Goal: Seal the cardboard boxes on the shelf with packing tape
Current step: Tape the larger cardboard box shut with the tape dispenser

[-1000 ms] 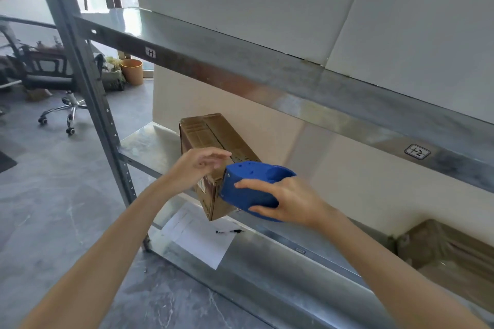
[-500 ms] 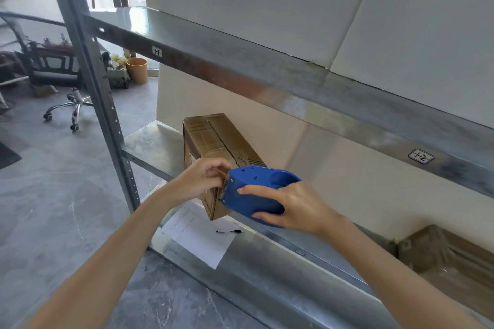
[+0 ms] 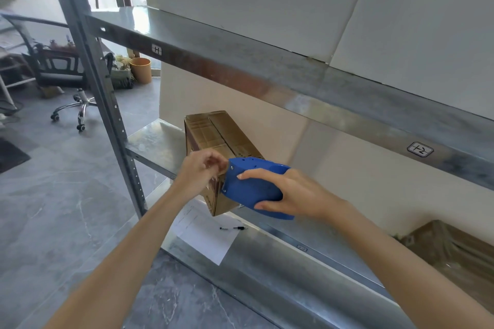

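Tape not discernible; left hand (image 3: 203,171) blurred, fingers curled, grasp cannot be told, at 9 o'clock of the blue tape dispenser (image 3: 250,184) gripped by the right hand (image 3: 292,195), both hiding the near end of the cardboard box (image 3: 213,132) on the shelf (image 3: 156,139).

I see open room above the box (image 3: 211,133), under the upper shelf (image 3: 267,83), and to its left along the middle shelf (image 3: 152,141) as far as the post (image 3: 104,93), which blocks that corner. The wall (image 3: 334,155) closes the back. The box's near end is crowded by 2 hands: my left hand (image 3: 203,168) at its top corner, my right hand (image 3: 296,192) gripping the tape dispenser (image 3: 248,187) beside it.
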Demonstrator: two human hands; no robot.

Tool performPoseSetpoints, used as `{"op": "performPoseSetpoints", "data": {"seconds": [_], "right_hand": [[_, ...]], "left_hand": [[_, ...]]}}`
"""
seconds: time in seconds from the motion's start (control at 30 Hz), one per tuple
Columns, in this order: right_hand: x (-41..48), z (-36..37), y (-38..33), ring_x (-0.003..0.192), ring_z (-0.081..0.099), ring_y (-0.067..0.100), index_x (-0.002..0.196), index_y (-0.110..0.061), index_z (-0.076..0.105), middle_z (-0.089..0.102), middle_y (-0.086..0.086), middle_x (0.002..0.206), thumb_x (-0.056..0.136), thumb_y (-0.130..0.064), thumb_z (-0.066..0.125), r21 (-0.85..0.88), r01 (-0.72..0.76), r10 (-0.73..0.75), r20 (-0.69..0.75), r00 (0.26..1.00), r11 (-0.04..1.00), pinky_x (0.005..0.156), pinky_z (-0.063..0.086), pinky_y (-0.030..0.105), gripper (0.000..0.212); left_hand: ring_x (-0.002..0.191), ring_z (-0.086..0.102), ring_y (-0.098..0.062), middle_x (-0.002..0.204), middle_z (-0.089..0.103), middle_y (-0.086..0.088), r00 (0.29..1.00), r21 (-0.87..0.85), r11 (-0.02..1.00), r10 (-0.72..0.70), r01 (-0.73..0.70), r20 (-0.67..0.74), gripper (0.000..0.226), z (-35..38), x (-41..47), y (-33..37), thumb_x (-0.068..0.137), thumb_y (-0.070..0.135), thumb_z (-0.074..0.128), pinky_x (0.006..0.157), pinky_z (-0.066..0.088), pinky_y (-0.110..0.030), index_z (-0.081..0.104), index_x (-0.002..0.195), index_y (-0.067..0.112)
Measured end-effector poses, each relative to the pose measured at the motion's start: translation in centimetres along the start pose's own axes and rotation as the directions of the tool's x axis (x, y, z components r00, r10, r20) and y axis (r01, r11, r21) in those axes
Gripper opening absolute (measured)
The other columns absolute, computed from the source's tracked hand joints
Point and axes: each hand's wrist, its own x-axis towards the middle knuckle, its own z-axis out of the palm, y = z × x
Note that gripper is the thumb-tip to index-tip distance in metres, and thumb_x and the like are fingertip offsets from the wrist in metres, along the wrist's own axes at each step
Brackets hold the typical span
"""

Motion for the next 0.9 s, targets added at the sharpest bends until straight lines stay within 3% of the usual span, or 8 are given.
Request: {"op": "performPoseSetpoints", "data": {"seconds": [0.13,0.3,0.47,0.63,0.77,0.83,0.9], "right_hand": [[-1.6,-1.0,2.1,0.05,0.045,0.007,0.137,-0.058,0.028,0.043,-0.005,0.055,0.089,-0.05,0.061,-0.067,-0.041,0.04,-0.02,0.999,0.997,0.049,0.032,0.015,0.058],[-2.9,-0.7,3.7,0.046,0.039,0.01,0.136,-0.059,0.027,0.039,-0.006,0.052,0.089,-0.052,0.059,-0.105,-0.084,0.084,0.0,0.996,0.991,0.048,0.028,0.016,0.057],[-3.1,0.2,4.9,0.056,0.043,0.001,0.135,-0.059,0.026,0.042,-0.02,0.061,0.089,-0.054,0.06,-0.111,-0.156,0.16,0.026,0.987,0.981,0.054,0.025,0.013,0.058],[-3.1,0.9,5.2,0.061,0.044,-0.001,0.135,-0.059,0.025,0.042,-0.021,0.065,0.088,-0.057,0.059,-0.091,-0.177,0.183,0.069,0.981,0.98,0.055,0.029,0.013,0.058],[-3.0,0.7,5.0,0.056,0.039,-0.001,0.136,-0.057,0.03,0.034,-0.023,0.061,0.088,-0.055,0.06,-0.118,-0.179,0.186,0.057,0.981,0.977,0.053,0.024,0.013,0.056],[-2.9,0.7,4.9,0.056,0.037,-0.002,0.137,-0.056,0.032,0.032,-0.023,0.06,0.089,-0.054,0.059,-0.126,-0.174,0.182,0.061,0.981,0.977,0.053,0.022,0.013,0.055],[-2.7,0.7,4.9,0.057,0.037,-0.002,0.138,-0.056,0.032,0.032,-0.023,0.061,0.089,-0.054,0.059,-0.126,-0.169,0.178,0.066,0.982,0.977,0.054,0.023,0.012,0.056]], "left_hand": [[0.084,0.062,-0.005,0.088,0.069,0.008,0.978,-0.107,0.991,-0.102,0.083,-0.184,0.015,-3.8,-0.6,-1.0,0.09,0.011,0.068,0.076,0.042,-0.016,0.067,0.082,0.025],[0.086,0.062,-0.014,0.088,0.071,-0.001,0.973,-0.15,0.975,-0.187,0.166,-0.136,0.011,-5.2,-1.8,-2.0,0.089,0.008,0.069,0.081,0.046,-0.024,0.068,0.082,0.016],[0.078,0.062,-0.008,0.084,0.069,0.0,0.965,-0.222,0.951,-0.243,0.216,-0.098,0.009,-1.9,-2.4,-2.2,0.088,0.005,0.07,0.073,0.048,-0.018,0.068,0.085,0.013],[0.083,0.063,-0.017,0.084,0.069,-0.006,0.96,-0.263,0.937,-0.261,0.228,-0.097,0.01,-0.2,-2.2,-3.3,0.086,0.002,0.07,0.081,0.052,-0.03,0.065,0.085,0.01],[0.083,0.063,-0.019,0.083,0.068,-0.005,0.959,-0.246,0.943,-0.258,0.224,-0.119,0.009,0.3,-1.9,-4.2,0.087,0.003,0.07,0.083,0.051,-0.036,0.065,0.085,0.01],[0.084,0.064,-0.021,0.084,0.068,-0.007,0.96,-0.23,0.953,-0.236,0.198,-0.153,0.008,0.7,-1.7,-4.7,0.088,0.003,0.069,0.082,0.051,-0.035,0.064,0.086,0.01],[0.086,0.063,-0.015,0.086,0.068,-0.005,0.959,-0.177,0.972,-0.191,0.155,-0.211,0.008,1.3,-1.6,-5.2,0.089,0.004,0.068,0.08,0.049,-0.023,0.064,0.087,0.01]]}}
